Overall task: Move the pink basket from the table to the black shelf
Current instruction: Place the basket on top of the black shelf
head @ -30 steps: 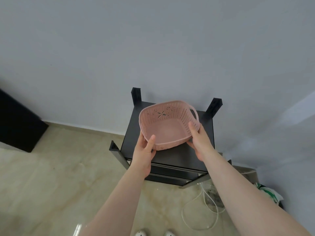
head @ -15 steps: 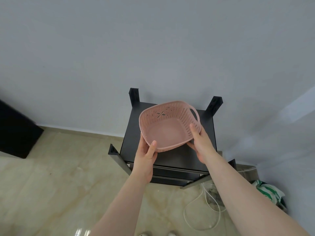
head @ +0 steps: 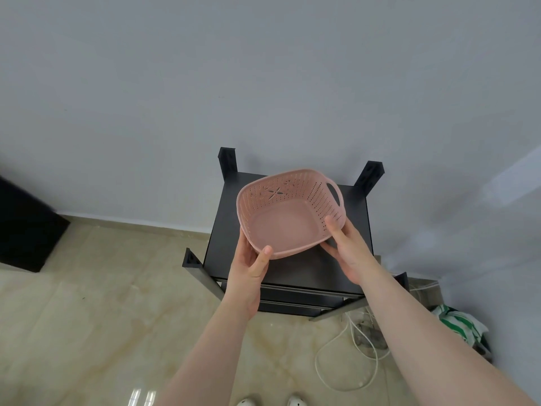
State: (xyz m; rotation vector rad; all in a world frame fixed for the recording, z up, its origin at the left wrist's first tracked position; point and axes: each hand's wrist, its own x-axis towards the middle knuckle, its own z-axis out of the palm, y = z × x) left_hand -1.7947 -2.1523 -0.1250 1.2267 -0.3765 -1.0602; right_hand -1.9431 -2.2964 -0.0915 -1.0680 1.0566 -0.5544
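Note:
The pink basket (head: 288, 213), perforated plastic with a side handle, is empty and tilted towards me above the top board of the black shelf (head: 225, 230). My left hand (head: 250, 266) grips its near-left rim, thumb on the edge. My right hand (head: 348, 249) holds its near-right wall, thumb inside. Whether the basket's base touches the shelf top I cannot tell. The shelf stands against the grey wall, corner posts sticking up above its top.
A dark cabinet (head: 27, 227) stands at the far left on the beige tiled floor. White cables (head: 355, 344) and a green-and-white bag (head: 459, 322) lie on the floor to the right of the shelf. My white shoes (head: 270, 401) show at the bottom edge.
The basket and both hands have stayed over the shelf top, shifting very slightly. My view has drifted a little, so the cabinet at the left shows less.

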